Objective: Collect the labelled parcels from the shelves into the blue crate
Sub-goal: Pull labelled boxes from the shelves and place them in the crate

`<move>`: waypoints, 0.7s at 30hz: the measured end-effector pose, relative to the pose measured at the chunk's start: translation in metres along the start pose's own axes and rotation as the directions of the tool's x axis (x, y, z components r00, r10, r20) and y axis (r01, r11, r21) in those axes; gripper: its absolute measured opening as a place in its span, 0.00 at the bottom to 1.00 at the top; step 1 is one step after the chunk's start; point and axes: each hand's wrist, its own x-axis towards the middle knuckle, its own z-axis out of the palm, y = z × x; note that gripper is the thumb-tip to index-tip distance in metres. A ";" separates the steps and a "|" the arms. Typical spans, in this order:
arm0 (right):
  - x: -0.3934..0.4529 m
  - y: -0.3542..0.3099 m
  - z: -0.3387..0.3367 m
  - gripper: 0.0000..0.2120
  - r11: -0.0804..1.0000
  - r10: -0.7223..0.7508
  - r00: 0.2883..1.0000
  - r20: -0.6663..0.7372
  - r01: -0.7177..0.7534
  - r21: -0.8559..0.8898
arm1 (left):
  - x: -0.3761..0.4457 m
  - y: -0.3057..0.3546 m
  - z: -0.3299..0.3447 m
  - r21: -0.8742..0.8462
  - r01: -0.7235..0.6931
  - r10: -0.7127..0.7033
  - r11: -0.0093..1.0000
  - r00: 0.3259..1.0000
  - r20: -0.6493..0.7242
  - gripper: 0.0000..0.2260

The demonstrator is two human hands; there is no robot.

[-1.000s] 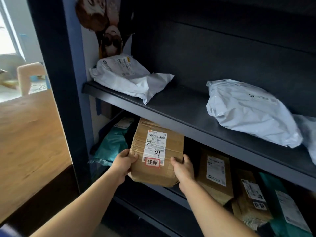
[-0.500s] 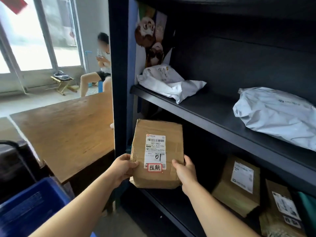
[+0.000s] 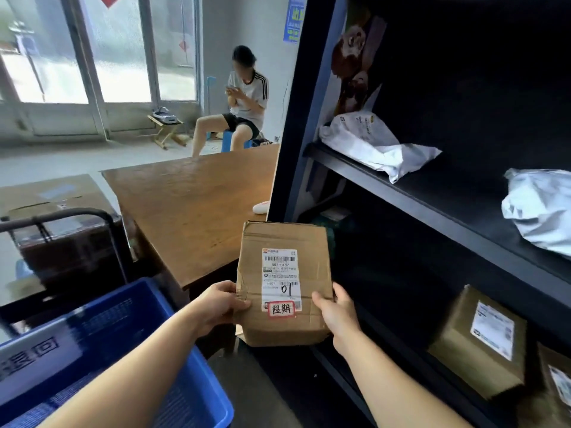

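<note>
The parcel (image 3: 284, 284) is a creased brown cardboard box with a white barcode label marked "01" and a red-bordered sticker. Long axis upright, label facing the camera. Left hand (image 3: 220, 305) and right hand (image 3: 335, 313) fingers clamp its sides, in front of the shelves (image 3: 432, 217), right of the blue crate (image 3: 129, 341).

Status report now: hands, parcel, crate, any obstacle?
Left hand and right hand grip cardboard parcel. Parcel off shelf. Blue crate lower left; path looks clear.

Bright window (image 3: 77, 57) daylight, dim shelf (image 3: 432, 196) recesses, blurred, warped edges
</note>
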 end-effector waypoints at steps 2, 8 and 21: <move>-0.007 0.002 0.021 0.26 1.000 -0.015 1.000 0.005 0.015 0.007 | -0.006 -0.007 -0.022 -0.008 0.004 -0.004 1.000 1.000 -0.011 0.09; -0.029 0.005 0.091 0.22 0.999 -0.031 0.996 0.078 0.029 0.017 | -0.029 -0.031 -0.093 0.011 0.027 -0.026 1.000 0.996 -0.082 0.11; -0.067 0.032 0.236 0.19 0.990 -0.093 0.928 0.361 0.126 -0.068 | -0.080 -0.104 -0.234 -0.173 0.054 -0.102 0.984 0.952 -0.288 0.08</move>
